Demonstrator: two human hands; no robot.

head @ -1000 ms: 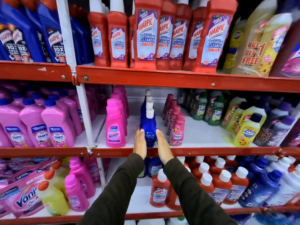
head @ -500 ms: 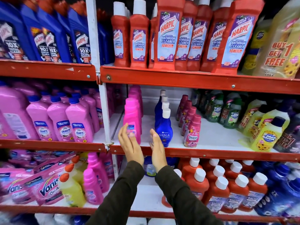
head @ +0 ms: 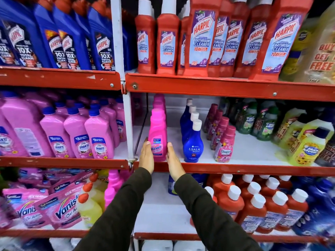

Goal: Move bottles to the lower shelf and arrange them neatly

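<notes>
From the head camera, both hands reach to the middle shelf (head: 226,168), whose front edge is red. The left hand (head: 146,156) and right hand (head: 173,160) are held flat, fingers straight, palms facing each other, pressed against either side of the front pink Vanish bottle (head: 157,136). That bottle stands upright at the front of the shelf, leading a row of like pink bottles running back. Its label reads "Vanish"; the smaller print below is too blurred to read. Dark sleeves cover both forearms.

Just to the right stands a row of blue Ujala bottles (head: 193,142) with white caps, the front label reading "UJALA". Next comes a row of small pink Comfort bottles (head: 224,144). Farther right are yellow Max Kleen bottles (head: 308,145) beside green ones.

On the top shelf stand red Harpic bottles (head: 201,37), labelled "HARPIC BATHROOM CLEANER 10X". To their left are blue Harpic bottles (head: 103,38) marked "10X TOTAL CLEAN". At far right, a wrapped pack (head: 322,51) shows "BUY", "GET" and "FREE".

Left of the white upright, pink Shakti bottles (head: 98,136) with blue caps fill the middle level. On the lower shelf (head: 163,214) lie pink Vanish pouches (head: 61,211), and red Harpic bottles with white caps (head: 253,205) stand at right.
</notes>
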